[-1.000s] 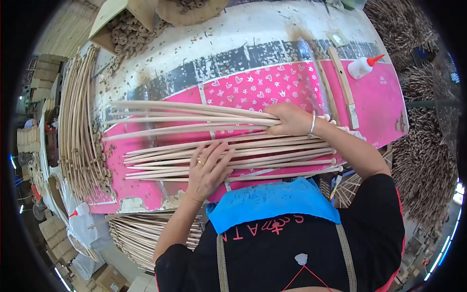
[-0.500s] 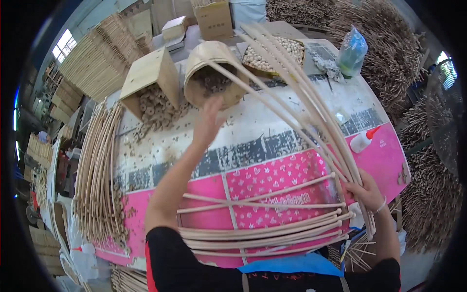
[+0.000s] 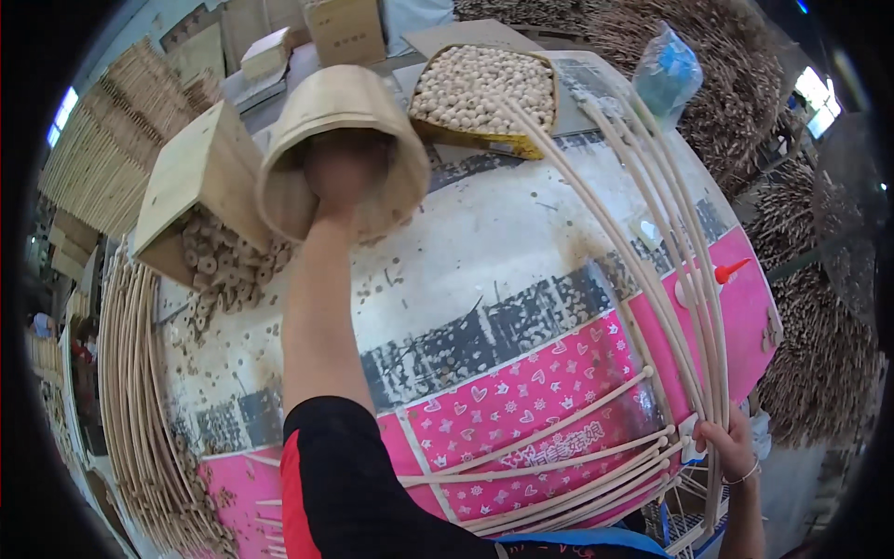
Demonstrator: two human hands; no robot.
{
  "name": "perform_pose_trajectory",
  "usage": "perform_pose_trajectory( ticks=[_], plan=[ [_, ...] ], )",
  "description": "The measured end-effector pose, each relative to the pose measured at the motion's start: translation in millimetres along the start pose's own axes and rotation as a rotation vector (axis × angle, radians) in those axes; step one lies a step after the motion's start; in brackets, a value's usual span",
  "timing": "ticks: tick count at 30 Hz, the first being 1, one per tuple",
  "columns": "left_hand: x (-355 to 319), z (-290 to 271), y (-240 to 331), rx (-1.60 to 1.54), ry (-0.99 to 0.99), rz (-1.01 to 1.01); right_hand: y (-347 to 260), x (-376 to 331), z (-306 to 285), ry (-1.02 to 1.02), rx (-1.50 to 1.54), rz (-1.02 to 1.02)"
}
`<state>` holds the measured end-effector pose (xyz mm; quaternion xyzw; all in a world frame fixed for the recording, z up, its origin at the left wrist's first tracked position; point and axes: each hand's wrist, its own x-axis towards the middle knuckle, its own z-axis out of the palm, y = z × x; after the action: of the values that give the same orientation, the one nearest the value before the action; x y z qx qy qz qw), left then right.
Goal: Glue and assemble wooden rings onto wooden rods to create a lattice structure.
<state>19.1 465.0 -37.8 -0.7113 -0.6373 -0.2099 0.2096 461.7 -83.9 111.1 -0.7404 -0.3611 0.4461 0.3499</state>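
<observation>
The left hand is being reached into the mouth of a tipped round wooden tub at 12 o'clock; it is blurred there, so its grip cannot be told. A bundle of long pale rattan rods is being gripped near its lower end by the closed right hand at 4 o'clock, the rods arching toward 1 o'clock over the pink patterned table cover. A tray of wooden beads is lying just beyond the tub, at 1 o'clock.

Left hand now inside wooden bucket
</observation>
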Motion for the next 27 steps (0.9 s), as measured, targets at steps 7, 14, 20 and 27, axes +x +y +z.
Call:
perform_pose_trajectory(
  ticks=[7, 14, 20, 27],
  plan=[
    [-35.0, -10.7, 2.4, -0.242, 0.003, -0.041, 3.5, 2.2, 8.2, -0.036, 0.047, -0.040],
    [-61.8, -38.0, 5.6, -0.368, -0.081, -0.068, 5.5, -11.9, 2.4, -0.097, -0.028, -0.051],
    [-58.6, -36.5, -16.3, -0.593, -0.149, -0.083, 15.8, -22.5, -3.4, -0.108, -0.056, -0.070],
    [-76.9, -74.0, -29.5, -1.429, -0.294, -0.737, 24.6, -37.2, -5.7, -0.095, -0.105, -0.083]
  ],
)
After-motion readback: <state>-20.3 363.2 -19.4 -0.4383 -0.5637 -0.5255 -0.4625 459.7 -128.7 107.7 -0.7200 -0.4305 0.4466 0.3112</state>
